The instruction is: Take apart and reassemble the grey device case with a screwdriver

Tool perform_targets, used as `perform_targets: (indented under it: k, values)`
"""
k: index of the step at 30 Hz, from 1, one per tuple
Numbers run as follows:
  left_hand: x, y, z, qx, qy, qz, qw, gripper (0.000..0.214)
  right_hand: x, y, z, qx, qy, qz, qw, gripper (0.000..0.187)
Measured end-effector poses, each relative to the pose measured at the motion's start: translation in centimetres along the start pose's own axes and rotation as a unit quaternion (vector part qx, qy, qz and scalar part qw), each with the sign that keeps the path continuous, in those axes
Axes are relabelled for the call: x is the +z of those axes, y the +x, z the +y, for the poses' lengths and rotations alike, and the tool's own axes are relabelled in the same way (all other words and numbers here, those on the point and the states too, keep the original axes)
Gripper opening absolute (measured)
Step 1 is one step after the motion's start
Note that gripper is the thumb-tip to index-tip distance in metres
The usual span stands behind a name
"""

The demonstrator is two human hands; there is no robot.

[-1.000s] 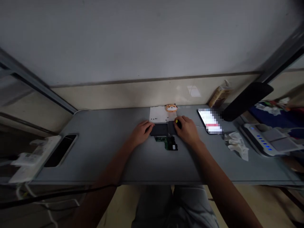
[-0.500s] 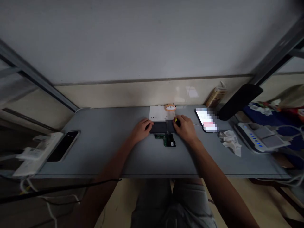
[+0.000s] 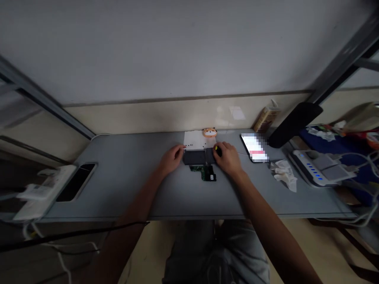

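Note:
A dark flat rectangular device (image 3: 197, 157) lies on the grey table (image 3: 133, 185). My left hand (image 3: 170, 159) rests against its left end, fingers curled on the edge. My right hand (image 3: 227, 157) is closed round a small tool with a yellow tip (image 3: 216, 149) at the device's right end. A green circuit board (image 3: 204, 172) lies just in front of the device. Behind it sits a white sheet (image 3: 194, 140) with several small dark specks, and an orange animal-shaped figure (image 3: 209, 132) on its far corner.
A lit phone (image 3: 254, 147) lies to the right, with crumpled tissue (image 3: 282, 172) and a white device with blue lights (image 3: 321, 172) beyond. A black phone (image 3: 76, 182) lies at the left edge beside a white power strip (image 3: 41, 189). A carton (image 3: 265, 119) stands at the wall.
Both hands stay on the dark device; the view has drifted so everything sits slightly left and higher. No object has visibly been moved.

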State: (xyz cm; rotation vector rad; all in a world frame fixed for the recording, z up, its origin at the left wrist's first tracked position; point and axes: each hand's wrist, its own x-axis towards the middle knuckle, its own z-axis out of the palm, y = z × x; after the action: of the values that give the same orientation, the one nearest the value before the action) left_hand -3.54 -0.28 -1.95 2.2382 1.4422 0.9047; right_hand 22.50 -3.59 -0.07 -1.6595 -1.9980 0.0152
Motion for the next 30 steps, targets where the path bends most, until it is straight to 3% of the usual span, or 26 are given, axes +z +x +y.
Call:
perform_targets:
  k: [13, 30]
  values:
    - [0.09, -0.32, 0.44, -0.025, -0.009, -0.020, 0.999, 0.029, 0.26, 0.01, -0.08, -0.002, -0.001, 0.009, 1.000, 0.018]
    - [0.14, -0.55, 0.64, -0.002, 0.007, -0.037, 0.999, 0.025, 0.12, 0.04, 0.04, -0.012, -0.015, 0.000, 1.000, 0.015]
